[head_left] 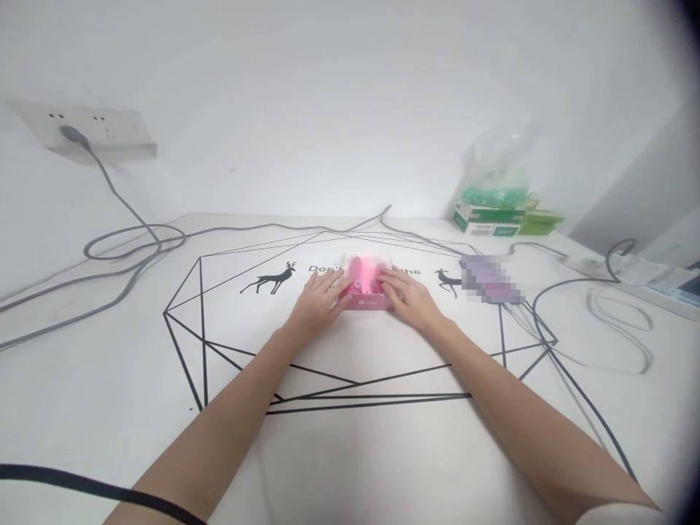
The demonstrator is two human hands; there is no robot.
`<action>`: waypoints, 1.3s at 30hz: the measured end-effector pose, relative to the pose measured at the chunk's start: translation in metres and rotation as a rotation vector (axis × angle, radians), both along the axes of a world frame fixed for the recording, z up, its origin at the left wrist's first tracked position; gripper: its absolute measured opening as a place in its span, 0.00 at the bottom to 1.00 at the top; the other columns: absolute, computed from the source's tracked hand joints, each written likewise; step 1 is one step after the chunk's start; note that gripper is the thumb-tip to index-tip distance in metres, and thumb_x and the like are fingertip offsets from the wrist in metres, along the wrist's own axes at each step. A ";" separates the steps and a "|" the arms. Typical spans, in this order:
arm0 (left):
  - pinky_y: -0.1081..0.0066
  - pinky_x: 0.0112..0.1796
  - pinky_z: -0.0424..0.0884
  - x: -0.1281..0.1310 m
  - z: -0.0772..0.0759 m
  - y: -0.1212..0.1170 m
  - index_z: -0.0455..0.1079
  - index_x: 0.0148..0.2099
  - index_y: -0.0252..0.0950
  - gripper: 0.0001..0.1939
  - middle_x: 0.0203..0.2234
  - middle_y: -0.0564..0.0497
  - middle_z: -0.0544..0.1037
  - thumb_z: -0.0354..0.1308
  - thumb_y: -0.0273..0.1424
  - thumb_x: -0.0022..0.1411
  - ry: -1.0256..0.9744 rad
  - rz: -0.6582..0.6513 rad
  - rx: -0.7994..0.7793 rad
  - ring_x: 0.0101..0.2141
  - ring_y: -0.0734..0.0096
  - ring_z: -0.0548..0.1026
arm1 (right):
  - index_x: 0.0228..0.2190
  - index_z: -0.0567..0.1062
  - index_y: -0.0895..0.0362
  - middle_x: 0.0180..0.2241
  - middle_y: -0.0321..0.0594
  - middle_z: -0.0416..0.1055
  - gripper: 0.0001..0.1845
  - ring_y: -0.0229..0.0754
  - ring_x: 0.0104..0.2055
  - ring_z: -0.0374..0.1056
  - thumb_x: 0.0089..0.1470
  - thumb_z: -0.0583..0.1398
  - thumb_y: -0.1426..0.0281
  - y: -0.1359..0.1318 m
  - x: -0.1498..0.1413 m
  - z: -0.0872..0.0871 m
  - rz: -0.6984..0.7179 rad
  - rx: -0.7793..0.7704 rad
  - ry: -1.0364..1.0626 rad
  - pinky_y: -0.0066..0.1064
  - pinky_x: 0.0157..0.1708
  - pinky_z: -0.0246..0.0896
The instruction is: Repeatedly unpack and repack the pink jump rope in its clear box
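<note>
Clock: centred on the pink box, with twelve pointing away from the person.
Pink box: the pink box sits on the white surface, between both hands and over part of the printed lettering. Its front edge is a darker pink band; the upper part looks clear, with bright pink shapes inside, too blurred to name.
Left hand: the left hand comes in at about half past eight, fingers gently bent and slightly spread, closed against the box's left side, thumb by the front edge.
Right hand: the right hand comes in at about half past three, fingers bent and laid against the box's right side, so the two have hold of it together.
Nine o'clock: a printed black deer; farther out, towards ten, a looped grey cable.
Ten o'clock: a wall socket panel with a dark plug in it.
Two o'clock: green-and-white boxes under a clear plastic bag with green contents.
Three o'clock: a second printed deer, partly covered by a pixelated purple object.
Eight o'clock: a black cable crosses over the left forearm.
</note>
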State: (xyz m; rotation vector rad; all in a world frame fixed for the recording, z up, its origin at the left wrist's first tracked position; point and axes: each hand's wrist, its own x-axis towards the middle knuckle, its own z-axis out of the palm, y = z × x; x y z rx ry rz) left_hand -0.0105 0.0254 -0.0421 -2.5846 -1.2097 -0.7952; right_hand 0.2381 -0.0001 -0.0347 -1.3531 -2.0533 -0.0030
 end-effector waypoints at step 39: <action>0.40 0.64 0.48 -0.005 0.014 -0.002 0.72 0.57 0.48 0.19 0.61 0.51 0.69 0.54 0.35 0.64 -0.047 0.058 -0.128 0.63 0.51 0.63 | 0.49 0.76 0.51 0.58 0.41 0.70 0.19 0.49 0.65 0.59 0.67 0.48 0.63 0.007 0.002 0.003 -0.101 0.082 -0.084 0.47 0.65 0.49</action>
